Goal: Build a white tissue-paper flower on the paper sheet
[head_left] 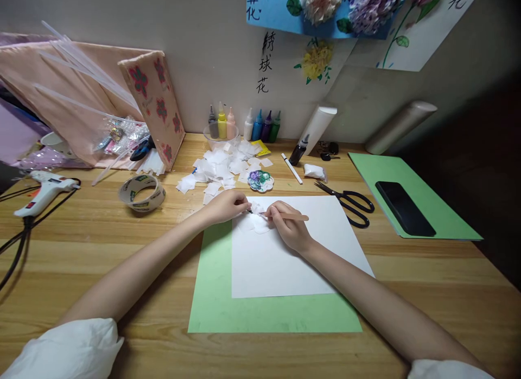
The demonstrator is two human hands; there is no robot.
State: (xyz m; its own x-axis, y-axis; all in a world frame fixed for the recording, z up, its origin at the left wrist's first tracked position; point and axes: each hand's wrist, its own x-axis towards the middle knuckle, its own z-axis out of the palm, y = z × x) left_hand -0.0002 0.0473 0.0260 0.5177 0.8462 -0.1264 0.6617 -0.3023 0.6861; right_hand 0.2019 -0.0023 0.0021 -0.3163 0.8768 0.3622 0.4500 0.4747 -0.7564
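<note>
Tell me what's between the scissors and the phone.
The head view shows wooden table, then a strip of green sheet, between scissors and phone.

Wooden table (97, 248), tape roll (144, 207) resting on it! Glue gun (46, 190) left of the roll, paper scraps (217, 164) to its right, green sheet (214, 276) right and nearer, scissors (338, 195) farther right.

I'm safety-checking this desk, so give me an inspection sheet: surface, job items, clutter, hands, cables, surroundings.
Surface: wooden desk; green sheet on top.
Job items: white paper overlapping the green sheet; white scraps near its upper-left corner.
Clutter: loose paper squares, scissors, tape roll.
Hands: left hand at the white scraps; right hand holds a brown stick.
Cables: black cable from glue gun, at left.
Surroundings: flower artworks on the wall.
</note>
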